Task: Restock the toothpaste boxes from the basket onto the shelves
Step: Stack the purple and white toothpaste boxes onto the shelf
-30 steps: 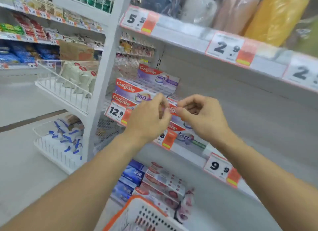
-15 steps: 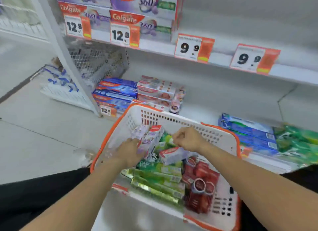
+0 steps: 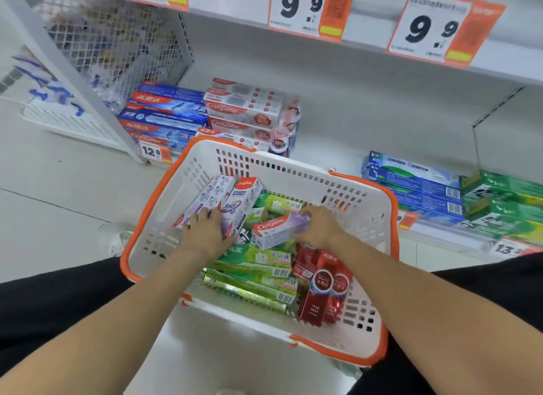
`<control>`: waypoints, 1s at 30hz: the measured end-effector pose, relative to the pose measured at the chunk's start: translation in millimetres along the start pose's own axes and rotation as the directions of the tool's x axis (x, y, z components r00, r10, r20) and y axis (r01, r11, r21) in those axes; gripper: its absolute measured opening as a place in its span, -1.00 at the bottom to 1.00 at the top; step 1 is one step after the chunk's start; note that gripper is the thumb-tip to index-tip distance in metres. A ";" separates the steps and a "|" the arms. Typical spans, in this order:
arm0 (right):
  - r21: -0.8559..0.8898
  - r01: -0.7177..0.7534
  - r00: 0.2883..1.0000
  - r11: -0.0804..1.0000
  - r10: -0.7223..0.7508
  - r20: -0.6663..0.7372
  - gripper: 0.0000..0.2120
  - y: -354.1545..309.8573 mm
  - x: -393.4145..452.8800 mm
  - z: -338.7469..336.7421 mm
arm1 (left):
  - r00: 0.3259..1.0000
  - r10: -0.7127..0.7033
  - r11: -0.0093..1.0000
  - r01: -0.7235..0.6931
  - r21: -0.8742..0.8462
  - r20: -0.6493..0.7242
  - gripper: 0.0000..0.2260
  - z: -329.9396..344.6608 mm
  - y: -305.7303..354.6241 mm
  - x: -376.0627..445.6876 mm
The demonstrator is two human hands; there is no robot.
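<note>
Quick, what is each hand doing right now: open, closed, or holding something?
Left hand: grips the purple Colgate 360 boxes in the basket.
Right hand: grips one end of a white-and-purple Colgate box.

Both hands down in basket [image 3: 364, 218], white with orange rim. Left hand [image 3: 205, 233] gripping two purple boxes [image 3: 223, 203] leaning on the left wall. Right hand [image 3: 320, 228] pinching end of purple box [image 3: 279, 228] lying flat on green boxes [image 3: 255, 265]. Red boxes [image 3: 326, 288] at right. Blue boxes [image 3: 167, 115] stacked on bottom shelf [image 3: 338, 147]; price tags [image 3: 305, 9] above.
</note>
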State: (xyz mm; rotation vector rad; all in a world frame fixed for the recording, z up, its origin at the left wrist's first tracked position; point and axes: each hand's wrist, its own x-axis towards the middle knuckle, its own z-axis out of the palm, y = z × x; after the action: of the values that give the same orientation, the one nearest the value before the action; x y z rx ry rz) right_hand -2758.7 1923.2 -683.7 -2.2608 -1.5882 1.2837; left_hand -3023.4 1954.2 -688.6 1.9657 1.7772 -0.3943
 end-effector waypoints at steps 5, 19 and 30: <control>-0.079 -0.096 0.994 0.992 0.099 0.039 -0.12 1.8 14.1 5.3 | 0.997 0.064 0.997 -0.063 -0.033 0.044 -0.42 -5.5 -10.1 0.2; -0.242 0.064 0.989 0.968 -0.028 0.147 -0.24 -64.8 26.4 19.8 | 0.995 0.094 0.807 -0.060 -0.588 0.028 -0.76 -24.2 -39.4 3.5; 0.350 -0.170 0.984 0.921 0.176 0.016 0.07 -100.0 44.5 47.7 | 0.955 0.270 0.842 -0.174 -0.510 0.120 -0.88 -24.5 -35.0 7.1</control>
State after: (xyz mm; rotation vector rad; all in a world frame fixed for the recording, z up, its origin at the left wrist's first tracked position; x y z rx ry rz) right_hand -2859.4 1987.2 -689.0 -2.2096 -1.0645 1.4508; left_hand -3059.3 1975.0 -676.3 1.6724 1.3395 -0.0293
